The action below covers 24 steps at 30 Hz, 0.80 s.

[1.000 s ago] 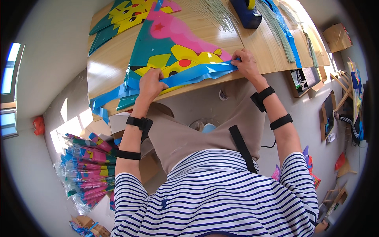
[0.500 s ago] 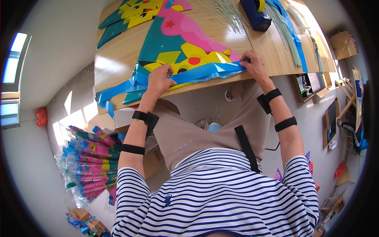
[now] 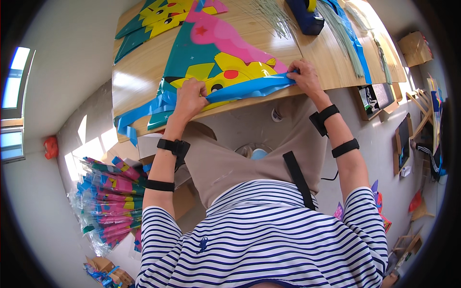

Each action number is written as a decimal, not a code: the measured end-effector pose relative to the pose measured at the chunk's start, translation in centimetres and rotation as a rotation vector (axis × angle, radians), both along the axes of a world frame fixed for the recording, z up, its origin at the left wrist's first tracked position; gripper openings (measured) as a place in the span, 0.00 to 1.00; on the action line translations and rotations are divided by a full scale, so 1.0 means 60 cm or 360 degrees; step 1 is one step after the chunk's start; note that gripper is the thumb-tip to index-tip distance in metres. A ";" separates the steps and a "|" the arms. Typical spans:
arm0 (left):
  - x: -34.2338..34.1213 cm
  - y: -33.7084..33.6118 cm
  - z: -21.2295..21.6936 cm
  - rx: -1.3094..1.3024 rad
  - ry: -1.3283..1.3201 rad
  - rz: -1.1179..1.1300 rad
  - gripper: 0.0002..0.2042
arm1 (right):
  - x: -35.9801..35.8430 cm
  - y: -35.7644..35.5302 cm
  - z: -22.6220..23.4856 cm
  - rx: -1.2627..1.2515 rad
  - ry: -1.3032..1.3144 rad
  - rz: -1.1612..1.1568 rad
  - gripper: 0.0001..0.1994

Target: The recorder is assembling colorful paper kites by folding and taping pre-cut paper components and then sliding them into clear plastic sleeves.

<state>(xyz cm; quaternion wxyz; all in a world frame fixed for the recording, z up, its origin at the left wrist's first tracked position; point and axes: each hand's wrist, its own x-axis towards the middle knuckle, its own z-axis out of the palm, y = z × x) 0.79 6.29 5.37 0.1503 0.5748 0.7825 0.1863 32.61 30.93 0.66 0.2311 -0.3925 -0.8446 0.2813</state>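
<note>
A triangular kite sheet [image 3: 204,50], printed in teal, pink and yellow with a cartoon character, lies on the table by its near edge. A shiny blue plastic strip [image 3: 252,88] runs along the sheet's near side, and its loose tail trails left over the table edge. My left hand [image 3: 190,97] is closed on the strip near the sheet's left part. At the sheet's right corner, my right hand [image 3: 306,78] pinches the strip's other end between thumb and fingers. Between both hands the strip is stretched out, slightly wrinkled.
More printed sheets [image 3: 165,18] lie at the table's far left. Thin pale rods [image 3: 273,17], a dark blue tape dispenser [image 3: 307,19] and another blue strip [image 3: 360,50] lie far right. Below left hang many wrapped printed pieces [image 3: 113,201]. An open box [image 3: 377,101] stands right of the table.
My left hand has shifted slightly left and its fingers have closed in on the strip. The strip's middle now looks smoother and flatter. The right hand keeps its pinch at the corner.
</note>
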 end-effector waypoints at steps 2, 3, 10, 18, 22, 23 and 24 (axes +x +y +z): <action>-0.004 -0.003 0.019 -0.0040 -0.0198 0.0052 0.13 | 0.001 0.000 0.000 -0.0013 0.0003 -0.0011 0.08; -0.008 -0.005 0.029 -0.0077 -0.0341 0.0110 0.13 | 0.001 0.000 0.000 -0.0019 0.0006 -0.0014 0.08; -0.066 -0.032 0.056 -0.0293 -0.0848 0.0191 0.13 | 0.000 0.001 0.007 -0.0144 0.0024 -0.0005 0.09; -0.088 -0.041 0.071 -0.0244 -0.0935 0.0213 0.09 | 0.002 0.002 0.009 -0.0168 0.0050 -0.0003 0.09; -0.091 -0.048 0.062 -0.0084 -0.1087 0.0175 0.10 | 0.002 -0.001 0.009 -0.0168 0.0042 -0.0014 0.09; -0.093 -0.049 0.060 -0.0066 -0.1134 0.0189 0.10 | 0.001 0.000 0.009 -0.0176 0.0045 -0.0013 0.09; -0.093 -0.049 0.061 -0.0048 -0.1181 0.0202 0.10 | 0.001 0.001 0.007 -0.0183 0.0046 -0.0013 0.09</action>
